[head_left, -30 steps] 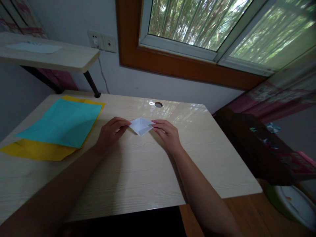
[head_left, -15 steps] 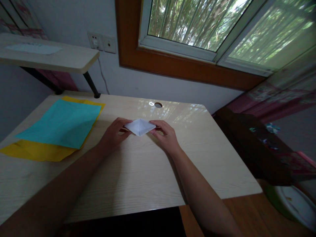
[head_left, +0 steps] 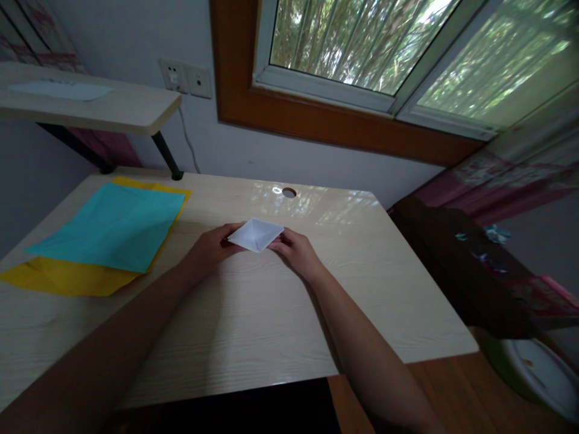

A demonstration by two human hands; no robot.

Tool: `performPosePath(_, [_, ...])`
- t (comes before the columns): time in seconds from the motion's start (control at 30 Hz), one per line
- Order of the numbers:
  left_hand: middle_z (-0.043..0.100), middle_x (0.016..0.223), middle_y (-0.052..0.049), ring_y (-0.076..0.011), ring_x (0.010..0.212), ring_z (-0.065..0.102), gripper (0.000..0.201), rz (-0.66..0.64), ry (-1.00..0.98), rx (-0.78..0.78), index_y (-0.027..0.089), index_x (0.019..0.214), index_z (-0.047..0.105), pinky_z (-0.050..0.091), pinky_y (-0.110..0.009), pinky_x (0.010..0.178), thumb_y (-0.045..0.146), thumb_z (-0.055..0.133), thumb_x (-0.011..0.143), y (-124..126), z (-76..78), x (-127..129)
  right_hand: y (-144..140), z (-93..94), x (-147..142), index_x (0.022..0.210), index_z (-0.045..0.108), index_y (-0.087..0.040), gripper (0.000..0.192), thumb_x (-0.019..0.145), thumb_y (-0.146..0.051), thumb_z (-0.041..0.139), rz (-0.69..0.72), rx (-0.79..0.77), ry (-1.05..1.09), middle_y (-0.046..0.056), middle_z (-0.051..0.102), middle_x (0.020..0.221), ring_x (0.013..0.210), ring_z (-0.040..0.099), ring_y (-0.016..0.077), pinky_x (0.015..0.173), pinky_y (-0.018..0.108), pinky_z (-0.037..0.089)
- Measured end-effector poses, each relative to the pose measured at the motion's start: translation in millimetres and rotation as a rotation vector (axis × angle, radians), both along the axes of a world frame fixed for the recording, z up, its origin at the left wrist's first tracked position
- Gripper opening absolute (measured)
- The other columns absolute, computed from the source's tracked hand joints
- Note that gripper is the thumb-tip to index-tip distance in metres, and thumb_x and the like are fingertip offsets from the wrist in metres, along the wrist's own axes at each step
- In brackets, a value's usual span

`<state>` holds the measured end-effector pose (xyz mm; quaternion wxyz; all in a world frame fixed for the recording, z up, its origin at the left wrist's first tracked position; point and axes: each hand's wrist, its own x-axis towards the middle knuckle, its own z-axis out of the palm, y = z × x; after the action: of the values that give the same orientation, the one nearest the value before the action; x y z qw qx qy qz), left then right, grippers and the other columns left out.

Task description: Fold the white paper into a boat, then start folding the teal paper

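Between my hands, over the middle of the desk, is a small piece of folded white paper (head_left: 256, 234), spread into a diamond-shaped hollow with a crease down its centre. My left hand (head_left: 212, 248) grips its left side, fingers behind and thumb beneath. On the opposite side, my right hand (head_left: 296, 251) holds the paper in the same way, its fingertips partly hidden behind the fold. The underside of the paper is out of sight.
On the desk (head_left: 371, 289) to the left, a turquoise sheet (head_left: 117, 226) lies over a yellow sheet (head_left: 81, 278). A raised shelf (head_left: 131, 111) on black legs stands at the back left. Near the back edge is a round cable hole (head_left: 289, 193). A green-and-white bin (head_left: 538, 374) stands at lower right.
My fingers have shifted from the paper's outer corners to around its sides and underneath. The paper's hollow looks slightly wider and a little tilted.
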<state>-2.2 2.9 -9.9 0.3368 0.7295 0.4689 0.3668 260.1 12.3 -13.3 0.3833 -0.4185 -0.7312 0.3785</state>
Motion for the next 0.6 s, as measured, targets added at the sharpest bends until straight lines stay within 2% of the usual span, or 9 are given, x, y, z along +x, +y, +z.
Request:
performPosePath(0.13, [0.077,0.105,-0.007,-0.0261,0.089,0.073,0.057,0.039,-0.002,-0.016,0.021,0.123,0.067,0.059,-0.036,0.079,0.055,0.075,0.079,-0.3,0.1,-0.3,-0.8,0.0,2.5,0.104,0.071,-0.019,0.030,0.088,-0.044,0.070,-0.019,0.035,-0.071,0.005,0.075,0.092,0.081,0.067,0.0201,0.075,0.031,0.052])
performPosePath(0.27, [0.077,0.097,-0.006,-0.0245,0.085,0.072,0.045,0.035,0.045,0.007,0.020,0.111,0.071,0.055,-0.032,0.073,0.057,0.066,0.087,-0.4,1.7,-2.9,-0.1,-1.9,2.9,0.103,0.071,-0.019,0.029,0.089,-0.044,0.069,-0.022,0.017,-0.075,0.003,0.073,0.088,0.079,0.065,0.0196,0.072,0.029,0.050])
performPosePath(0.4, [0.076,0.095,-0.005,-0.0237,0.087,0.070,0.040,0.021,0.077,0.026,0.020,0.101,0.072,0.053,-0.032,0.075,0.057,0.056,0.093,-0.4,6.0,-4.1,-0.1,-0.8,2.4,0.098,0.072,-0.018,0.026,0.088,-0.041,0.070,-0.040,-0.002,-0.092,0.002,0.071,0.082,0.075,0.063,0.0180,0.069,0.028,0.049])
performPosePath(0.5, [0.076,0.089,-0.005,-0.0221,0.083,0.070,0.041,0.028,0.024,-0.009,0.019,0.095,0.070,0.053,-0.031,0.075,0.057,0.053,0.095,-0.2,6.3,-4.1,-0.9,1.4,2.4,0.113,0.071,-0.019,0.031,0.088,-0.038,0.069,-0.019,-0.014,-0.050,0.003,0.074,0.092,0.081,0.065,0.0183,0.074,0.029,0.051])
performPosePath(0.6, [0.076,0.089,-0.005,-0.0220,0.081,0.071,0.041,0.038,-0.050,-0.035,0.019,0.100,0.069,0.055,-0.032,0.076,0.056,0.053,0.096,-0.2,4.5,-4.3,-1.4,3.0,2.6,0.123,0.069,-0.021,0.037,0.088,-0.035,0.069,-0.001,-0.014,-0.018,0.004,0.075,0.100,0.086,0.066,0.0185,0.079,0.030,0.052])
